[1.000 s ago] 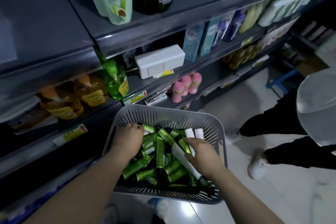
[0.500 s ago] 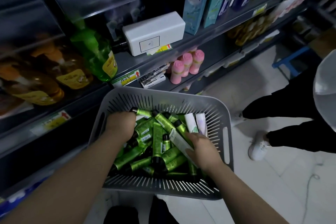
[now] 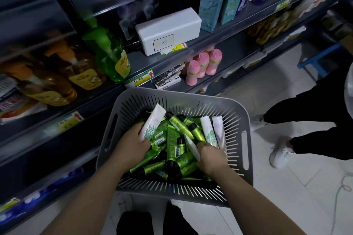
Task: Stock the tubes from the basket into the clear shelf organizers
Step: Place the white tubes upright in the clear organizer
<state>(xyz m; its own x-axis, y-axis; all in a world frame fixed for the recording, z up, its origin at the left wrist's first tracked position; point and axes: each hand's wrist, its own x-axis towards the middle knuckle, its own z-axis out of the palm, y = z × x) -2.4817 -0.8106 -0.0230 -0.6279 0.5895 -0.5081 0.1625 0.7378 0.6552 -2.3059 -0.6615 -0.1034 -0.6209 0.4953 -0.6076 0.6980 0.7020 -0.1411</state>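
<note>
As our left hand and right hand each clasp a white plastic tube, we should lift cleanly from the grey slotted basket.

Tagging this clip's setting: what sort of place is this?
Likely a shop's toiletries aisle: tiered shelves with price tags on their edges, a row of pink bottles, and a basket of green tubes.

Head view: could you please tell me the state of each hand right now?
Left hand: grips the green-printed white tube.
Right hand: grips the plain white tube.
</note>
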